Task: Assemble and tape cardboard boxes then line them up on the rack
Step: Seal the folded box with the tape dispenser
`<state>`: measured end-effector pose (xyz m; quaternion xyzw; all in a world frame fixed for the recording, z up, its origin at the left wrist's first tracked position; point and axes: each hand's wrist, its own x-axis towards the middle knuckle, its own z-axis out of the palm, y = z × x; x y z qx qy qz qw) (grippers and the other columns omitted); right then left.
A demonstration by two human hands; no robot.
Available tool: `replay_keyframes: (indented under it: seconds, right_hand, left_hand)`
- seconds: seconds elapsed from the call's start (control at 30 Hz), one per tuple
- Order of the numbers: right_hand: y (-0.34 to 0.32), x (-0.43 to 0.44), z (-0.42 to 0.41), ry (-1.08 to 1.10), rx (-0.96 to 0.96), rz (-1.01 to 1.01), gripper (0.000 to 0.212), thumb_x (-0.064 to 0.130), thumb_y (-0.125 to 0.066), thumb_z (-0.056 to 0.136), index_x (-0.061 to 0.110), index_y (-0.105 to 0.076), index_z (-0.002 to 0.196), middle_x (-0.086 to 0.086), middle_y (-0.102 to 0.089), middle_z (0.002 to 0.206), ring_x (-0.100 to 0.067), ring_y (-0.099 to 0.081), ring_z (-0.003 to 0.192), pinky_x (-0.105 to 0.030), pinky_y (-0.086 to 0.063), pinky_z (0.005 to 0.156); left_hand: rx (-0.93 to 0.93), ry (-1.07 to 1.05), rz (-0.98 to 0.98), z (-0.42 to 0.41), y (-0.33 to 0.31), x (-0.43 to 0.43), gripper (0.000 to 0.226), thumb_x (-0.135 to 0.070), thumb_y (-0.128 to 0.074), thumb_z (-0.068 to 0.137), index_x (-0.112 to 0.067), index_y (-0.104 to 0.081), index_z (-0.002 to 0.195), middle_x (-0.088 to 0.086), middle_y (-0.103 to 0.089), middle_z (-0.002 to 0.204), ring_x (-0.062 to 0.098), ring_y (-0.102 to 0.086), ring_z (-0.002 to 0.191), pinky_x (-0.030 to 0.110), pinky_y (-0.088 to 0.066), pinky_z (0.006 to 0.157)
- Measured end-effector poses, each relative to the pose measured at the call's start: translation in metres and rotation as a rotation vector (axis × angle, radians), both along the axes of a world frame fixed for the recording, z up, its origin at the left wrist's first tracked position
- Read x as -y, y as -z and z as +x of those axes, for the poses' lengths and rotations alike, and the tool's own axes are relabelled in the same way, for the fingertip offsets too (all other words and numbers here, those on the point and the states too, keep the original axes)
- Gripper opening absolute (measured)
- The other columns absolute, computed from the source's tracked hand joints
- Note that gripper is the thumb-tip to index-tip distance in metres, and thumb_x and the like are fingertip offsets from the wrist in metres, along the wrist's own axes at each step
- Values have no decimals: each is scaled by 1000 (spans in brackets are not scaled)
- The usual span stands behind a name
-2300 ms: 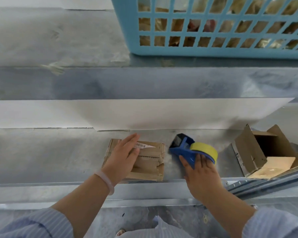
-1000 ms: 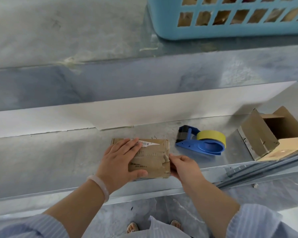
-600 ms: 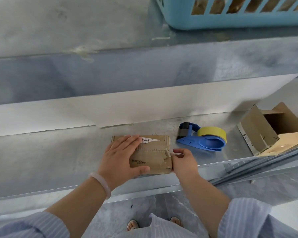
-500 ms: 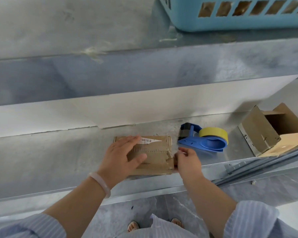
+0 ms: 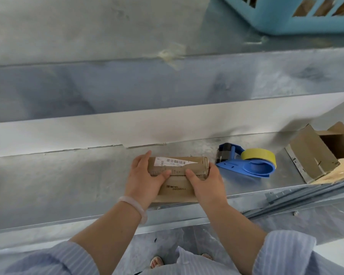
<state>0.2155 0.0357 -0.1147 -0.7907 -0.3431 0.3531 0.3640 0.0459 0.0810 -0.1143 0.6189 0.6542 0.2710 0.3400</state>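
Note:
A small brown cardboard box point(image 5: 177, 185) with a white barcode label lies near the front edge of the metal rack shelf point(image 5: 68, 181). My left hand point(image 5: 145, 177) grips its left end, thumb on top. My right hand point(image 5: 206, 182) grips its right end the same way. The box looks tipped up, its labelled face turned toward me. To the right of the box a blue tape dispenser point(image 5: 246, 163) with a yellow roll rests on the shelf, untouched.
An open cardboard box point(image 5: 314, 153) with raised flaps lies on its side at the shelf's right end. A blue plastic basket point(image 5: 298, 18) stands on the upper shelf at top right. Loose metal rails point(image 5: 306, 197) run along the front edge at right.
My right hand let go of the tape dispenser and came to the box's right end. Both hands now hold the box, which has turned up from lying flat.

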Motion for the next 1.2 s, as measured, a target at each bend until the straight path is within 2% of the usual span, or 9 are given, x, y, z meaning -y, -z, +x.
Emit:
replay_keyframes:
  seconds: [0.27, 0.5, 0.57, 0.63, 0.73, 0.8, 0.87, 1.0, 1.2]
  right_hand:
    - [4, 3, 4, -45, 7, 21, 42, 42, -54, 96, 33, -49, 138, 16, -60, 103, -9, -55, 94, -25, -43, 82]
    - [9, 1, 6, -69, 8, -13, 43, 37, -40, 103, 30, -44, 144, 6, -62, 121, -13, -55, 103, -28, -44, 88]
    - [8, 1, 8, -101, 37, -13, 42, 38, -35, 104, 30, -44, 144, 5, -61, 124, -15, -56, 107, -32, -46, 93]
    - [5, 0, 11, -126, 42, -21, 45, 41, -30, 104, 31, -38, 148, 2, -58, 132, -19, -54, 115, -38, -46, 101]
    - [2, 2, 15, -187, 84, -65, 57, 49, -26, 102, 34, -11, 156, 1, -39, 152, -22, -43, 133, -43, -38, 111]
    - [-1, 9, 13, -228, 213, 0, 63, 54, -28, 100, 40, 0, 154, 9, -20, 160, -17, -27, 144, -39, -27, 117]
    - [-6, 21, 10, -336, 481, 171, 61, 53, -29, 98, 35, -13, 155, 12, -15, 161, -8, -16, 146, -32, -19, 117]
    - [-4, 41, 9, -758, 917, 367, 54, 47, -38, 97, 19, -53, 140, 3, -50, 147, -14, -38, 140, -41, -32, 115]
    - [-7, 43, 17, -811, 1014, 165, 63, 51, -30, 96, 16, -41, 148, 2, -36, 155, -15, -30, 144, -35, -13, 117]
  left_hand:
    - [157, 58, -28, -15, 5, 0, 56, -20, -57, 96, -28, -35, 147, -7, -40, 146, 9, -39, 131, 23, -28, 110]
    - [445, -64, -162, -16, 9, 5, 45, -18, -45, 102, -48, -43, 135, -34, -49, 107, -30, -50, 79, -7, -35, 62]
    - [492, -69, -170, -17, 8, 7, 43, -21, -43, 102, -53, -45, 130, -34, -49, 107, -29, -50, 79, -6, -36, 60]
    - [488, -43, -154, -17, 3, 9, 41, -22, -40, 103, -54, -43, 129, -32, -49, 116, -21, -51, 98, -3, -37, 74]
    - [269, 50, -66, -20, -2, 11, 42, -28, -37, 103, -39, -35, 144, -14, -35, 147, 7, -33, 136, 19, -23, 111]
    - [7, 166, 112, -26, -7, 16, 47, -39, -33, 102, -34, -30, 148, -13, -17, 157, 7, -15, 144, 23, -11, 115]
    - [-268, 427, 346, -35, -10, 20, 50, -45, -30, 101, -28, -34, 148, -12, -21, 157, 8, -12, 146, 30, -13, 118]
    - [-617, 787, 481, -46, -11, 24, 54, -47, -27, 98, -24, -38, 146, -8, -33, 153, 16, -24, 144, 43, -18, 115]
    - [-665, 710, 305, -63, -6, 17, 74, -66, -9, 91, -25, 2, 152, -9, 8, 159, 7, 8, 147, 34, -4, 122]
